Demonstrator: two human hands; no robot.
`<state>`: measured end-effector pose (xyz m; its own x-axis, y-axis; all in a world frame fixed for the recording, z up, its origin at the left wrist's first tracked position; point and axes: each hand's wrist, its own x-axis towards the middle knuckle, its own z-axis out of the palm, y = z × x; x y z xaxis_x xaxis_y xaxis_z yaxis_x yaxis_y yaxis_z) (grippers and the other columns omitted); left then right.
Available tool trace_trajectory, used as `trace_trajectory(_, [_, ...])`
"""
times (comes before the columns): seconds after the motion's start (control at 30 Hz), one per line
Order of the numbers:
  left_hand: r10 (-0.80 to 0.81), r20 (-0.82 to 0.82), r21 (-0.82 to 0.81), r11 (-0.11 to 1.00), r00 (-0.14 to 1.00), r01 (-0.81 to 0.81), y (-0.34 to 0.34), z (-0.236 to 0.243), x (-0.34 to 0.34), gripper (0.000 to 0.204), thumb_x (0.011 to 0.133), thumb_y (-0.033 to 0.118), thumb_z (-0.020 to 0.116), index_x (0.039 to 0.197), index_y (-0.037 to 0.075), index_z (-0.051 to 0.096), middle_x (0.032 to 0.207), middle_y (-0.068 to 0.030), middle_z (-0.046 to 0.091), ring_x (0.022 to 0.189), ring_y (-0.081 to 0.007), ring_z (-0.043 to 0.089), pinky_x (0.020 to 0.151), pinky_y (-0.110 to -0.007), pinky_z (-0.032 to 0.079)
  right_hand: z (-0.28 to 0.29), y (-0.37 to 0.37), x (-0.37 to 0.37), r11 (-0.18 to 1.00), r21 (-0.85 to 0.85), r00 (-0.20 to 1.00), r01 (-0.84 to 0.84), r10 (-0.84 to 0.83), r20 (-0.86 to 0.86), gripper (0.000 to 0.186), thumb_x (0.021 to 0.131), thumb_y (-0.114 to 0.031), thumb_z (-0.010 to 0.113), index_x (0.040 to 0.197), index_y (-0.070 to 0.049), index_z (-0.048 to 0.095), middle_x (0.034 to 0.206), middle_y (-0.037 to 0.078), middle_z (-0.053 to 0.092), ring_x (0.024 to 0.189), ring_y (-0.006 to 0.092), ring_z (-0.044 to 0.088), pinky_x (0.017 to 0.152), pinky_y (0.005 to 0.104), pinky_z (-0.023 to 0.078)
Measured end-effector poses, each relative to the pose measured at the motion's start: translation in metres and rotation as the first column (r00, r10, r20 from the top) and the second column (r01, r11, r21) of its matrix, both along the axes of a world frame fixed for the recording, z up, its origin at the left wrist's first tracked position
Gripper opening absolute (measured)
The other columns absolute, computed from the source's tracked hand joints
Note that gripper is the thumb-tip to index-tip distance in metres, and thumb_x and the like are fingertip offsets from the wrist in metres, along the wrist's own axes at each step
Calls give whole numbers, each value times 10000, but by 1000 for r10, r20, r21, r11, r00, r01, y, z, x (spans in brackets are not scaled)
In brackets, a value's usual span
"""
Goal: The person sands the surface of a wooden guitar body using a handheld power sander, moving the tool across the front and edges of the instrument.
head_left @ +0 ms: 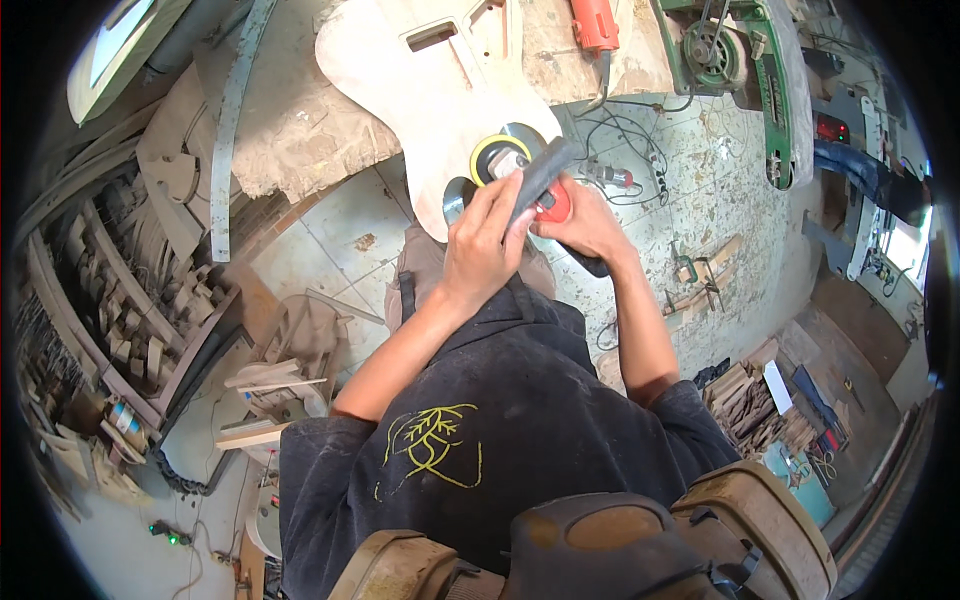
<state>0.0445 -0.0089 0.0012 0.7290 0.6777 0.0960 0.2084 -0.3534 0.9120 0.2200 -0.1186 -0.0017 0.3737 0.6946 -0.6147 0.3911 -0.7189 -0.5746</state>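
My right hand (590,222) is wrapped around the red body of an angle sander (556,204). The tool has a round pad with a yellow rim, a light metal head and a black rear end. Between the fingers and thumb of my left hand (482,245) is a dark grey bar (548,172), lying slantwise across the sander. Whether the bar is part of the tool, I cannot tell. Just beyond the sander's pad lies a pale wooden guitar body (385,70) with cut-out cavities, its near end reaching over the bench edge towards my waist.
The guitar body rests on a worn wooden bench (300,150). An orange power tool (595,25) and a green machine (712,55) stand at the far right. Cables (625,135) and clamps (690,268) lie on the floor. Wood offcuts (765,410) are piled at right, more racked at left.
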Motion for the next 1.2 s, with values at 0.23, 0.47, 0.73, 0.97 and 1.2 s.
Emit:
trace_trajectory(0.23, [-13, 27, 21, 1000, 1000, 12, -17, -4, -12, 485, 921, 76, 742, 1368, -61, 615, 1199, -217, 681, 1050, -387, 713, 860, -423, 600, -5, -18, -13, 999, 6, 997, 33, -33, -67, 681, 689, -422, 819, 1180, 16, 644, 1008, 286, 728, 979, 457, 711, 857, 489, 552])
trace_trajectory(0.47, [-21, 33, -11, 1000, 999, 21, -23, -3, -17, 483, 916, 73, 744, 1360, -67, 615, 1225, -219, 677, 1070, -384, 713, 887, -422, 593, -4, -22, -19, 1000, 1, 998, 13, -13, -59, 655, 703, -373, 812, 1182, 37, 634, 1012, 296, 724, 976, 476, 698, 851, 498, 549])
trace_trajectory(0.73, [-18, 16, -1, 1000, 1000, 18, -19, -9, -19, 497, 902, 74, 759, 1361, -56, 618, 1247, -220, 674, 1093, -377, 709, 905, -412, 593, -2, -21, -22, 998, -32, 998, 45, -46, -52, 677, 702, -355, 820, 1241, 4, 621, 1020, 277, 731, 997, 472, 697, 866, 493, 549])
trace_trajectory(0.97, [-87, 92, -87, 992, 992, 95, -13, -19, -31, 463, 914, 109, 760, 1346, -5, 642, 1283, -195, 680, 1129, -354, 704, 941, -405, 582, -10, -33, -30, 988, -11, 988, 153, -153, 14, 776, 698, -386, 844, 1317, 11, 596, 1077, 267, 738, 1040, 447, 707, 903, 472, 551])
trace_trajectory(1.2, [343, -542, -259, 800, 767, -541, 15, -110, -102, 526, 1052, 424, 646, 1278, -47, 586, 1122, -133, 665, 956, -186, 626, 897, -303, 499, -14, -39, -39, 978, 29, 978, 207, -207, -18, 767, 689, -393, 850, 1306, -4, 611, 1074, 250, 744, 1016, 428, 715, 905, 460, 553])
